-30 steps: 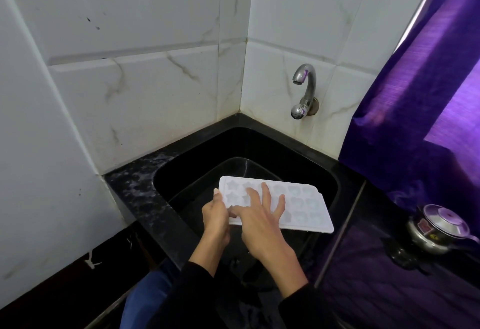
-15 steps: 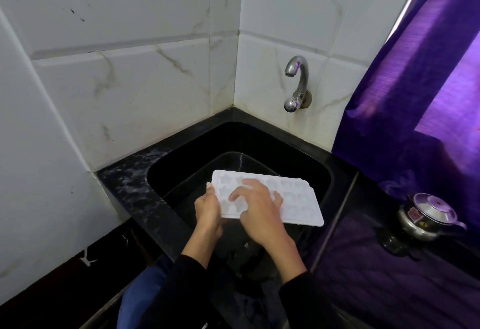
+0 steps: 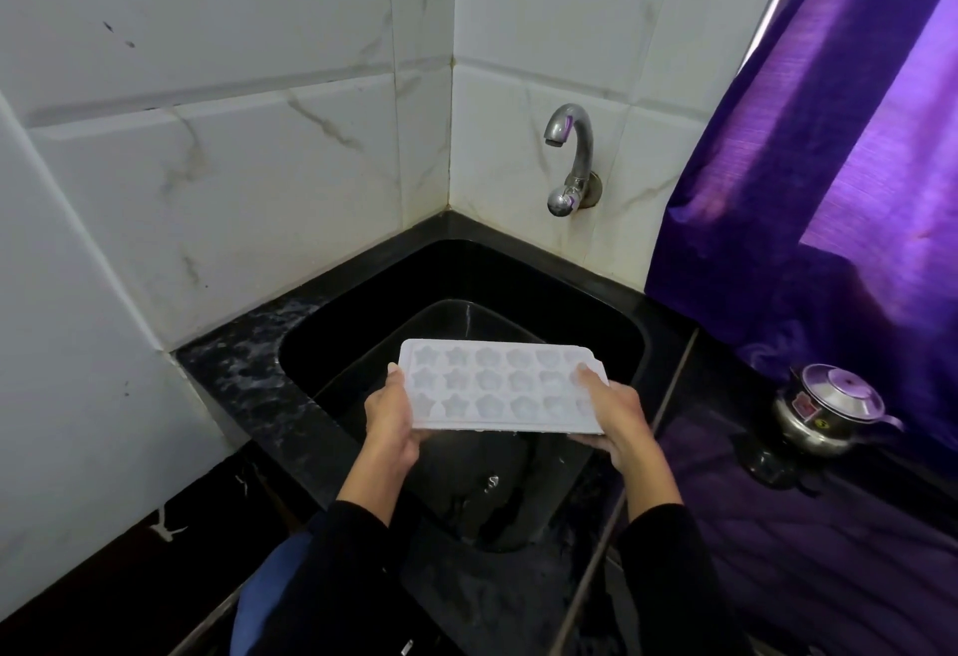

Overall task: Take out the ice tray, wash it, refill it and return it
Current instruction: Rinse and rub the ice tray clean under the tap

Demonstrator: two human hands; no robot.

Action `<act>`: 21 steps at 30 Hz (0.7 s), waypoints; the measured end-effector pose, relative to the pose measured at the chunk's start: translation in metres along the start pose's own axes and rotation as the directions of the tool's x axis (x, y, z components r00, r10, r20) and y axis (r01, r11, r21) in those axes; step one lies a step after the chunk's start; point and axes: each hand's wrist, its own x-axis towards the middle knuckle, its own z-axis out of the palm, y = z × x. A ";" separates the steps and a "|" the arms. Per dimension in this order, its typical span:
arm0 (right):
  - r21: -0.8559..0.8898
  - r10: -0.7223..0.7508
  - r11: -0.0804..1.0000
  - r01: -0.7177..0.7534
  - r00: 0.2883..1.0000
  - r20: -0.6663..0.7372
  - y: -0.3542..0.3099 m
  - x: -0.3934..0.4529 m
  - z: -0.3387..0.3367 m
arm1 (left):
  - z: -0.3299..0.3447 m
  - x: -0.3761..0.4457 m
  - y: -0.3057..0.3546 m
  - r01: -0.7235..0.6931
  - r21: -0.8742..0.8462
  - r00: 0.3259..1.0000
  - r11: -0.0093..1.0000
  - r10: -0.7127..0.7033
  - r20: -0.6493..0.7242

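A white ice tray [image 3: 497,386] with star and flower shaped cells is held level over the black sink [image 3: 611,323]. My left hand [image 3: 391,417] grips its left short end, thumb on the top rim. At the opposite end my right hand [image 3: 614,412] grips the tray, thumb on top and fingers underneath. The metal tap [image 3: 570,158] is on the tiled wall behind the sink, up and to the right of the tray. No water runs from it.
A black tub [image 3: 446,323] sits inside the sink under the tray. A black stone counter [image 3: 243,370] rims the sink. A steel pot with a lid [image 3: 829,412] stands on the counter at right, below a purple curtain [image 3: 840,189].
My right hand left the top of the tray, where it rubbed the cells, and now grips the right end. The tray has turned level.
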 end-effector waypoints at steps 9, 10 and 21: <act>-0.062 -0.236 0.972 0.229 0.952 -0.195 -0.020 -0.014 0.002 | 0.000 0.012 -0.017 0.080 0.013 0.997 0.997 -0.080 0.005; -0.096 -0.282 0.959 0.267 0.935 -0.214 -0.023 -0.017 0.003 | 0.000 0.015 -0.019 0.075 0.006 0.997 0.997 -0.075 -0.001; -0.427 -0.580 0.771 0.472 0.798 -0.166 -0.036 -0.037 0.017 | 0.002 0.025 -0.040 0.227 -0.010 0.969 0.974 -0.225 0.103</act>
